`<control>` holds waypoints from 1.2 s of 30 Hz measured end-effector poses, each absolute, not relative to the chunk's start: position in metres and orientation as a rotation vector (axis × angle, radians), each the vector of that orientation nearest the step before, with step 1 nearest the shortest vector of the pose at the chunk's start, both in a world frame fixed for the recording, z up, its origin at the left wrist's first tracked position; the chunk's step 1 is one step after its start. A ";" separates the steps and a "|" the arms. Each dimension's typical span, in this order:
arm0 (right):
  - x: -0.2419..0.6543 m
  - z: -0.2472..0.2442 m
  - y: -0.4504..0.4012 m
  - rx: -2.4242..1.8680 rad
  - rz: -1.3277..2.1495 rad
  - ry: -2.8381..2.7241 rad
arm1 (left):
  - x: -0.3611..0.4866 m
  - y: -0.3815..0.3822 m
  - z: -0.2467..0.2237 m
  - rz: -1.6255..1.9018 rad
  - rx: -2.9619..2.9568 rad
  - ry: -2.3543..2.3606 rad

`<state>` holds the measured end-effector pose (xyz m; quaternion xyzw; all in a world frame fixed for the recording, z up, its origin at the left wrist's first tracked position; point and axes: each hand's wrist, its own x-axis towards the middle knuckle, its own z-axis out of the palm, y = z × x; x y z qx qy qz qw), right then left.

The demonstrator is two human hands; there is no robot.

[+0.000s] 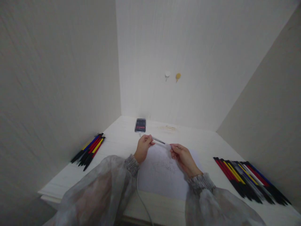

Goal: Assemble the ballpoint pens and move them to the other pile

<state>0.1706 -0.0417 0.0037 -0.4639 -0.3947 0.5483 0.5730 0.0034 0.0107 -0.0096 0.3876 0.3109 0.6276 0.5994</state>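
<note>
Between both hands, over a sheet of paper (160, 179), a slim white pen (160, 141) with a dark stretch near its middle is held almost level. My left hand (143, 147) pinches its left end between thumb and fingers. The right end is gripped by the fingertips of my right hand (182, 156), which hide that tip. Faint scribbled marks show on the paper below the hands.
A loose pile of coloured pens (90, 150) lies at the left. At the right, more pens (249, 180) lie in a row. A phone-like dark device (140, 125) stands by the back wall; a white cable (142, 199) runs towards me. Two hooks (178, 76) are on the wall.
</note>
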 end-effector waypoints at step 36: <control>0.207 -0.003 -0.027 -1.301 1.099 -0.811 | -0.005 0.022 -0.021 1.469 0.844 0.794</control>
